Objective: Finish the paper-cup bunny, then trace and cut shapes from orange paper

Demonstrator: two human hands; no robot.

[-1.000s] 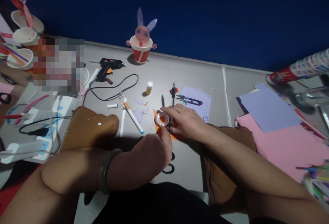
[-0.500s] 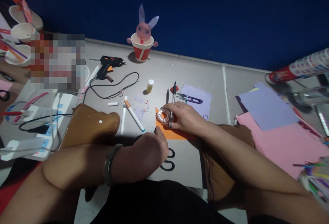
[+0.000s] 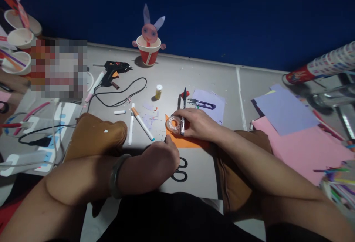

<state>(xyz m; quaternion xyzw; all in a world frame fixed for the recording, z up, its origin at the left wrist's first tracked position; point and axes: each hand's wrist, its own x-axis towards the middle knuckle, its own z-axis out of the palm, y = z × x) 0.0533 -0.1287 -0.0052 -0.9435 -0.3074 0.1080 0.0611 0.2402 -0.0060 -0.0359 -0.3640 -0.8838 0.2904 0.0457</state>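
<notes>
Blue wall (image 3: 199, 16) rises beyond a pale, ringlike roll (image 3: 169, 124).

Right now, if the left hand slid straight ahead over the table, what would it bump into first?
Probably the roll of tape, just beyond the left hand's fingertips, over the orange paper. I can't tell whether they're at the same height.

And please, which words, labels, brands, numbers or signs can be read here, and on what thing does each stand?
No text can be read.
Rabbit cup: print on its front, too small.
Cup stack: print, too blurred.
Tape roll: marks on its ring, too small.
</notes>
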